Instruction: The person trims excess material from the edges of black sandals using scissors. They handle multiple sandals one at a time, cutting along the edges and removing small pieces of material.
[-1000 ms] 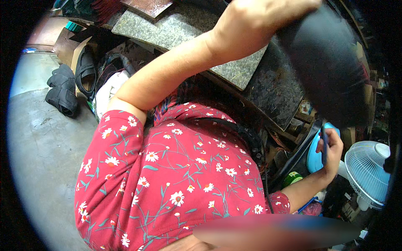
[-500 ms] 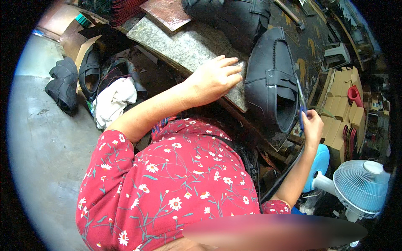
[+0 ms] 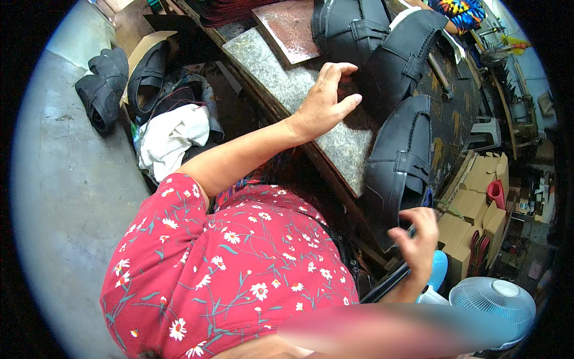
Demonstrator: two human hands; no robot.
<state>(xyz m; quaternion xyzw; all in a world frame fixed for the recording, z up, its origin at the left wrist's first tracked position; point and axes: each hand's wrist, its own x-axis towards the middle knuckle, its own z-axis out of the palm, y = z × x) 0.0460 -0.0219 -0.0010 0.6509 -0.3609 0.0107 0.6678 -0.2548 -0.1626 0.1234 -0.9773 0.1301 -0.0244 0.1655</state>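
Note:
My left hand (image 3: 326,99) is held over the stone slab (image 3: 344,152), its fingers and thumb apart with nothing between them. Close beyond its fingertips are two black leather shoes, one (image 3: 403,60) leaning against the other (image 3: 347,30). A third black shoe (image 3: 394,149) with a strap lies nearer to me, its opening toward my right hand. By that shoe's heel end, my right hand (image 3: 418,239) is empty, fingers curved and thumb spread. A blue handle (image 3: 428,196) shows partly beside the shoe; the rest of it is hidden.
A reddish-brown square block (image 3: 290,30) rests on the slab. A hammer (image 3: 441,78) lies on the dark bench. Cardboard boxes (image 3: 472,197) and a blue-white fan (image 3: 493,311) are at right. More black shoes (image 3: 98,99) and a white cloth (image 3: 173,140) are at left. Another person's patterned sleeve (image 3: 457,12) shows at the top.
My right hand has let go of the blue-handled metal tool and drawn back toward me. A black shoe now leans at the far end. My left hand's thumb has spread.

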